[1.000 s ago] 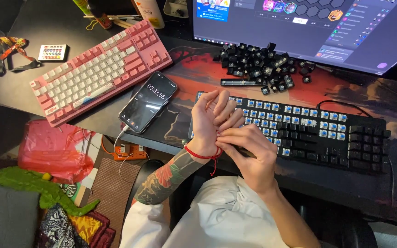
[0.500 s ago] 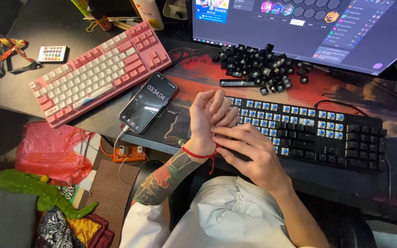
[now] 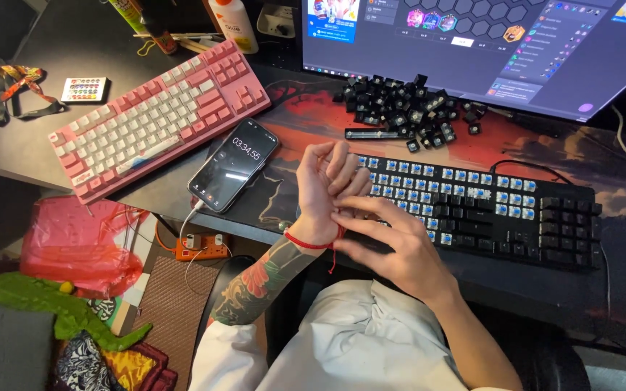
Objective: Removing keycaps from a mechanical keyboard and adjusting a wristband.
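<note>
Head view: hands (image 3: pixel 356 217) above black keyboard (image 3: pixel 516 217).

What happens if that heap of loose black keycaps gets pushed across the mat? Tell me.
The heap of black keycaps would probably scatter rather than slide as one, since the caps lie loose and jumbled at odd angles. Each looks small and hollow, so likely light and easy to flick away. Some may tumble toward the black keyboard just in front of the heap.

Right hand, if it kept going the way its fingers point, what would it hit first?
The right hand points left, its fingertips at the left hand, by the red wrist string. It would meet that wrist at once; they look as if they are touching, though depth is unclear.
</note>
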